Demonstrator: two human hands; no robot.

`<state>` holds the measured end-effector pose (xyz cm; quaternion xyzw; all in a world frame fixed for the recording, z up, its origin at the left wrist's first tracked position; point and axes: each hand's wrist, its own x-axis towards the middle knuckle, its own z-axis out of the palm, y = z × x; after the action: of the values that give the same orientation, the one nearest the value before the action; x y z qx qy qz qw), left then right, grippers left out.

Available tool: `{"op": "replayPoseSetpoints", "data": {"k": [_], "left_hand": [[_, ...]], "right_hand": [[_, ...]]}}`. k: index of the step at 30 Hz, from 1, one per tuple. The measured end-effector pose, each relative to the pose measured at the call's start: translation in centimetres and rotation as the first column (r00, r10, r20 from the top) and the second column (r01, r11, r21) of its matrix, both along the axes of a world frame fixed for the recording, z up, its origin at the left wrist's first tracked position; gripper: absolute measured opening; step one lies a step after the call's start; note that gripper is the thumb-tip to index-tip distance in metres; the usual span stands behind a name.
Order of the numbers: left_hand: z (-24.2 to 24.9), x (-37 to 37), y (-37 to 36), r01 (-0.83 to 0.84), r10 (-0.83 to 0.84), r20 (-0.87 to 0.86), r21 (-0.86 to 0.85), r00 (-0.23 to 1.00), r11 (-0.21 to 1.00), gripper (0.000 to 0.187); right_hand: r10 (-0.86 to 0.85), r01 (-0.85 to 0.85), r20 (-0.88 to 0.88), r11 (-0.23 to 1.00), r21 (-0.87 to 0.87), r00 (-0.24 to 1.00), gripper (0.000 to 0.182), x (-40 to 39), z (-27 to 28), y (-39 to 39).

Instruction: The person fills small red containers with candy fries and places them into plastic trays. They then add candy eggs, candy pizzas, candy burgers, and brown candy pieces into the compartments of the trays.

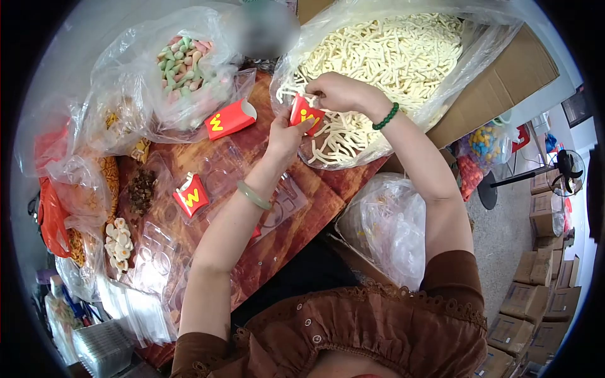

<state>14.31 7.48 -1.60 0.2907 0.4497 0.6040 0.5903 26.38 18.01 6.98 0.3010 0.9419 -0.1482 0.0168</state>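
My left hand (285,135) grips a small red fry carton (307,115) with a yellow mark, held upright at the edge of a big clear bag. My right hand (343,91) is closed at the carton's opening, its fingertips pinching pale fry-shaped sticks (311,99), partly hidden by the fingers. Beyond and beside both hands, a heap of the same cream-coloured sticks (391,57) fills the bag. A filled red carton (191,196) lies in a clear plastic tray to the left. Another red carton (232,120), with no sticks showing, lies nearer the left hand.
Pink and green drop-shaped pieces (183,66) sit in a clear bag at the back left. White slices (118,244) and dark brown pieces (144,191) lie on the red-brown table (302,217). A cardboard box (498,75) borders the right; a fan (567,171) stands beyond.
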Motion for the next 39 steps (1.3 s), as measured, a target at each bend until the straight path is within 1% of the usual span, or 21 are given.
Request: {"op": "replayPoseSetpoints", "data": {"k": [2,4,6,7,8,10,11,12,14,15,17,18,20,21,22,24,28,30,32,35,39], "left_hand": [[-0.5,0.2,0.2,0.02,-0.022,0.058,0.036,0.998,0.999,0.043],[-0.7,0.6,0.2,0.039,-0.047,0.116,0.073,0.992,0.997,0.043],[-0.9,1.0,0.2,0.018,-0.031,0.129,0.098,0.991,0.995,0.044],[-1.0,1.1,0.3,0.02,-0.033,0.128,0.1,0.991,0.995,0.044],[-1.1,1.2,0.4,0.011,-0.024,0.13,0.098,0.991,0.995,0.043],[-1.1,1.1,0.6,0.0,-0.013,0.132,0.097,0.991,0.995,0.043],[-1.1,1.1,0.7,0.009,-0.024,0.137,0.109,0.99,0.994,0.043],[-1.1,1.0,0.7,0.018,-0.035,0.141,0.12,0.989,0.993,0.044],[-1.0,1.1,0.7,0.001,-0.014,0.113,0.11,0.994,0.994,0.043],[-1.2,1.1,0.8,-0.016,0.007,0.085,0.101,0.996,0.995,0.043],[-1.8,1.1,0.7,0.011,-0.022,0.091,0.121,0.996,0.993,0.042],[-1.7,1.1,0.6,0.033,-0.047,0.096,0.143,0.994,0.989,0.042],[-1.5,1.2,0.2,0.043,-0.058,0.111,0.138,0.992,0.989,0.041],[-1.5,1.2,0.1,0.053,-0.07,0.128,0.13,0.989,0.99,0.04],[-1.5,1.2,0.2,0.049,-0.066,0.128,0.131,0.99,0.99,0.04],[-1.5,1.2,0.1,0.036,-0.06,0.169,0.142,0.984,0.989,0.039],[-1.1,1.3,-0.1,0.017,-0.047,0.233,0.129,0.971,0.992,0.037],[-1.0,1.3,-0.3,0.006,-0.026,0.189,0.106,0.982,0.994,0.035],[-1.0,1.6,-0.3,-0.011,-0.008,0.188,0.098,0.982,0.995,0.034],[-1.2,1.6,-0.6,0.007,-0.02,0.152,0.085,0.988,0.996,0.034],[-0.8,1.4,-1.4,0.018,-0.036,0.127,0.142,0.991,0.99,0.036]], "right_hand": [[-0.01,0.003,-0.066,0.996,-0.092,0.998,0.025,0.2,0.3,0.7],[0.032,-0.037,-0.084,0.998,-0.058,0.996,0.023,0.3,0.4,1.5],[-0.011,-0.006,-0.066,0.966,-0.257,0.998,0.02,0.3,0.5,2.0],[-0.008,-0.003,-0.081,0.992,-0.126,0.997,0.019,0.1,0.3,1.9],[-0.008,-0.002,-0.083,0.992,-0.123,0.997,0.019,0.1,0.1,1.9],[-0.043,0.057,-0.273,0.997,0.044,0.961,0.02,0.0,0.0,1.0],[-0.116,0.128,-0.267,0.991,0.027,0.957,0.025,-0.1,0.1,0.8],[-0.115,0.127,-0.267,0.992,0.027,0.957,0.025,0.0,0.2,1.0],[-0.185,0.17,-0.049,0.959,-0.226,0.981,0.028,0.0,0.5,1.4],[-0.188,0.172,-0.05,0.958,-0.227,0.981,0.028,0.3,0.3,2.1],[-0.106,0.052,-0.082,0.866,-0.497,0.991,0.031,1.2,-0.3,3.3],[-0.126,0.062,-0.079,0.832,-0.552,0.989,0.029,1.1,0.3,2.7],[-0.178,0.153,-0.011,0.876,-0.457,0.984,0.029,0.8,1.2,1.6],[-0.125,0.099,-0.079,0.957,-0.271,0.989,0.025,0.6,1.0,1.0],[-0.121,0.096,-0.078,0.958,-0.27,0.99,0.025,0.6,0.9,0.7],[-0.173,0.138,-0.251,0.979,-0.152,0.952,0.026,1.1,0.8,-0.3],[-0.15,0.051,-0.329,0.956,-0.289,0.932,0.029,2.1,-0.2,0.1],[-0.094,-0.085,-0.329,0.867,-0.492,0.94,0.035,2.5,0.2,0.0],[-0.091,-0.086,-0.345,0.881,-0.466,0.934,0.028,2.5,0.6,-1.0],[-0.067,0.035,-0.301,0.993,-0.112,0.951,0.022,2.1,1.3,-1.6],[-0.171,0.115,-0.262,0.97,-0.217,0.95,0.021,2.2,1.4,-2.1]]}}
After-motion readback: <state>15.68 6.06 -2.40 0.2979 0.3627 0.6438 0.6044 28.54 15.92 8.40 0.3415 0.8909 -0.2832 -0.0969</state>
